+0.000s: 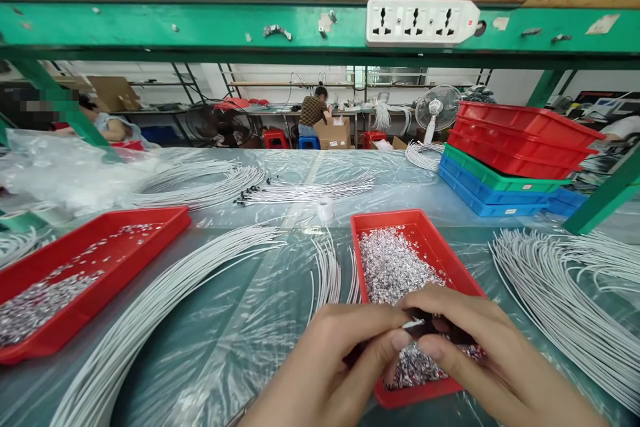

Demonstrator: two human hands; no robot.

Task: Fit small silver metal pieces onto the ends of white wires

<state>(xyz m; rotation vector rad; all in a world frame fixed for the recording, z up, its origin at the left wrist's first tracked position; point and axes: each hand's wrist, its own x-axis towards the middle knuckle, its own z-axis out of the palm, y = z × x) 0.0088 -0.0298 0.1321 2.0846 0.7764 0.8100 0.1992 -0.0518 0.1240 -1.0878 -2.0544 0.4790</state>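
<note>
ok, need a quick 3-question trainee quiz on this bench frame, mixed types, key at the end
1. True or false: the left hand and right hand meet over the near end of the red tray of small silver parts.
2. Multiple choice: what lies between the two red trays? A) scissors B) white wire bundle C) blue bin
3. Fill in: the stacked bins at right are red on top, then ___, then blue.

Key: 1 true; 2 B; 3 green
</note>
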